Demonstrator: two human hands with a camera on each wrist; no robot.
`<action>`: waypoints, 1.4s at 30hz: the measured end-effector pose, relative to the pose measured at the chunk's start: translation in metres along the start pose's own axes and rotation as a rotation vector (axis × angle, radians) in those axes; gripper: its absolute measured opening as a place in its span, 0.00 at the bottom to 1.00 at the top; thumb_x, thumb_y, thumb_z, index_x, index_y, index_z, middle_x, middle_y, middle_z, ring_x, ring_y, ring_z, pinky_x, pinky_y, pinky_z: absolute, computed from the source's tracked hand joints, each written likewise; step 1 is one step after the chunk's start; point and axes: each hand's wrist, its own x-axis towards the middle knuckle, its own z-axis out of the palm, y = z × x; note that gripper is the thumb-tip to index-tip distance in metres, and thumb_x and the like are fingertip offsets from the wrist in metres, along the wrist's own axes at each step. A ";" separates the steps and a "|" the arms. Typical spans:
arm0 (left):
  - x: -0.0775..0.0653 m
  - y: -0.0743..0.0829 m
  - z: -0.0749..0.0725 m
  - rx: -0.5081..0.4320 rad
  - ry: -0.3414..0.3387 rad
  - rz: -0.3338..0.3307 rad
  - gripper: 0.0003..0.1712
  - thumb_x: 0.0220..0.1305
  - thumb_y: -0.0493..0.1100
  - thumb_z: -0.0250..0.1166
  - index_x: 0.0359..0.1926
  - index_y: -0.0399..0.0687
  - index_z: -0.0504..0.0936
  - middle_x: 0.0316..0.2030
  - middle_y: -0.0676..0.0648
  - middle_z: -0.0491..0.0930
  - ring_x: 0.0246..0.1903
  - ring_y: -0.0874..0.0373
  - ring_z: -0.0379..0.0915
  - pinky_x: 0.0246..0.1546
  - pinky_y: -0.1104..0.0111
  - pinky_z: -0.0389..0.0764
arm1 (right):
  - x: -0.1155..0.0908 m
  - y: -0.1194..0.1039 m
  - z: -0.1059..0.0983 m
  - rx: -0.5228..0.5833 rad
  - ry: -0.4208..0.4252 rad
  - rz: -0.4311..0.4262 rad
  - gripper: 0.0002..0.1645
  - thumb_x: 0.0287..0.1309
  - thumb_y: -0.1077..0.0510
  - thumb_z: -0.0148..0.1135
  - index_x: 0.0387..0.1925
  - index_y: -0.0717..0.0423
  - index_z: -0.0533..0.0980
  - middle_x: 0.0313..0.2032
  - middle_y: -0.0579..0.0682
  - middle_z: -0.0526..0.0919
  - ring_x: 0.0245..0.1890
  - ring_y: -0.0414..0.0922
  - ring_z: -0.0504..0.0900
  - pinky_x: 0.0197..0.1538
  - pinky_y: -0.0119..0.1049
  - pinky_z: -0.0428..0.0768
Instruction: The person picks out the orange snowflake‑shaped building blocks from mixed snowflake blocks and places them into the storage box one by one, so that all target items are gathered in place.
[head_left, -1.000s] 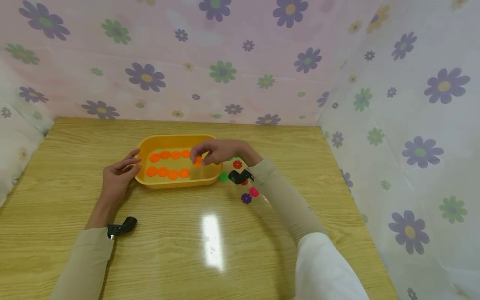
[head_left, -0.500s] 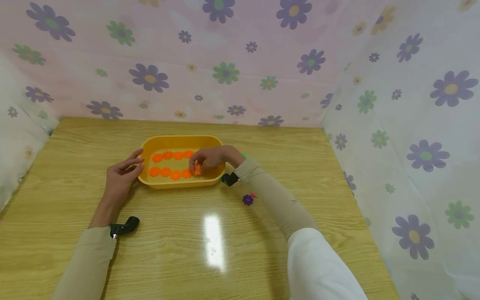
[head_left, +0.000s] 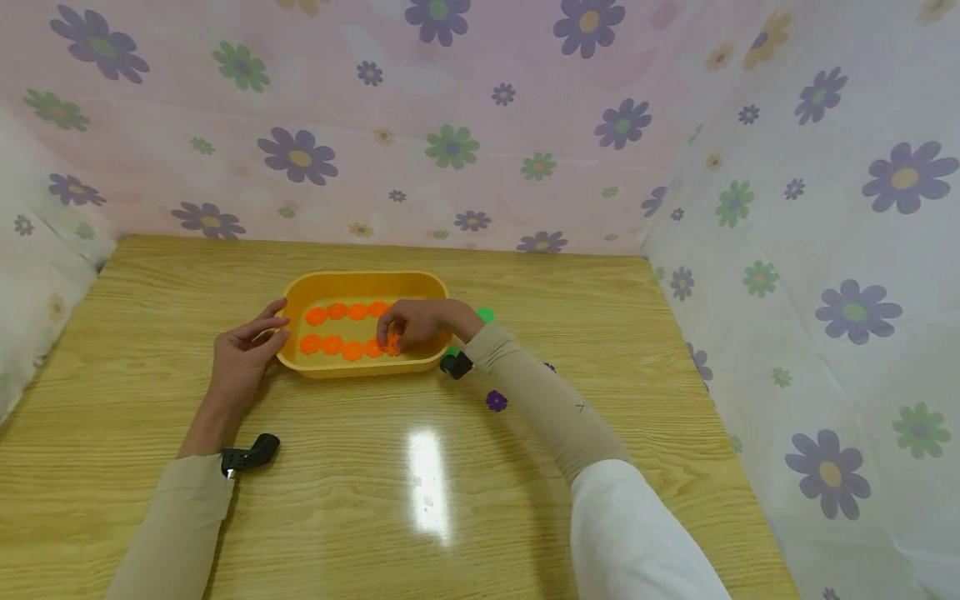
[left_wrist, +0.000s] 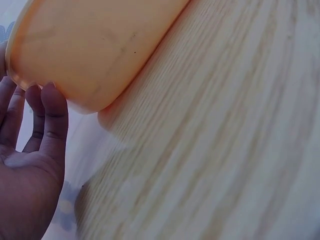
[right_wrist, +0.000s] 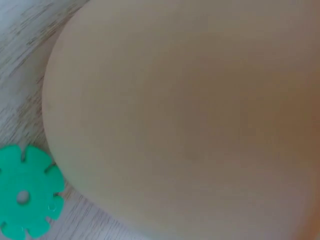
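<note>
A yellow plastic tray [head_left: 360, 371] with rounded ends sits on the table. Inside it, two rows of slotted orange discs [head_left: 352, 351] lie nearly parallel. My right hand [head_left: 422, 320] reaches over the right end, pinching one orange disc [head_left: 393, 344] between thumb and fingers. That disc is down at the right end of the nearer row, partly covered by the fingers. On the tray's left end, the fingertips of my left hand [head_left: 243, 350] touch the rim. The left wrist view shows these fingers [left_wrist: 54, 115] fairly straight against the tray's outer wall [left_wrist: 95, 55].
Right of the tray lie green slotted discs [head_left: 486, 314] and a purple one [head_left: 497, 401] on the wooden table [head_left: 337, 500]. One green disc [right_wrist: 30, 192] is right beside the tray wall. Flower-patterned sheets [head_left: 480, 117] border the table's back and sides.
My right hand has come toward me inside the tray, bringing the orange disc from between the rows to the right end of the nearer row. My left hand stays at the tray's left end.
</note>
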 end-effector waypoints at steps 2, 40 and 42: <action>0.000 0.000 0.000 0.000 -0.002 0.000 0.15 0.67 0.32 0.68 0.51 0.27 0.84 0.58 0.60 0.82 0.66 0.68 0.69 0.55 0.84 0.74 | 0.000 0.000 0.000 0.002 0.005 0.005 0.10 0.70 0.67 0.58 0.49 0.55 0.80 0.44 0.48 0.78 0.31 0.40 0.64 0.37 0.29 0.65; 0.000 -0.002 -0.001 -0.043 -0.016 -0.014 0.17 0.67 0.31 0.67 0.54 0.22 0.81 0.60 0.59 0.81 0.67 0.67 0.69 0.53 0.80 0.77 | -0.002 -0.005 0.003 -0.089 0.169 0.110 0.06 0.65 0.61 0.69 0.43 0.55 0.83 0.42 0.50 0.83 0.40 0.43 0.78 0.45 0.31 0.78; 0.000 -0.002 -0.001 -0.048 -0.018 -0.012 0.18 0.67 0.31 0.67 0.54 0.22 0.81 0.60 0.58 0.81 0.66 0.68 0.69 0.53 0.80 0.77 | -0.002 -0.007 0.003 -0.085 0.173 0.114 0.07 0.65 0.60 0.69 0.44 0.55 0.83 0.42 0.50 0.83 0.39 0.43 0.78 0.45 0.31 0.78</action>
